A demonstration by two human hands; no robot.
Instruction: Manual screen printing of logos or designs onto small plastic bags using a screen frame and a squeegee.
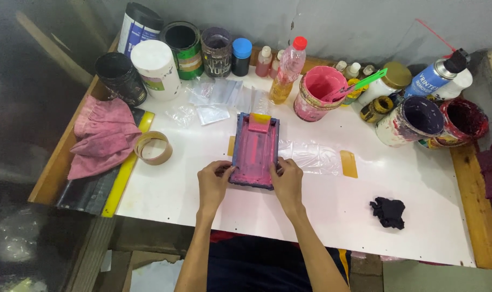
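Both hands are pressing on a small pink-inked screen frame at the middle of the white bench.

The screen frame [255, 150] is lying flat on the bench [332, 205], its long axis running away from the person, a yellow-edged squeegee [260, 122] resting at its far end. The left hand [214, 185] and right hand [287, 181] are reaching forward palm-down, each grip closing narrowly on a near corner of the frame. A pink-filled tub [317, 92] holding a green stick [365, 83] is standing beyond, a dark-lined pot [412, 120] to its right.
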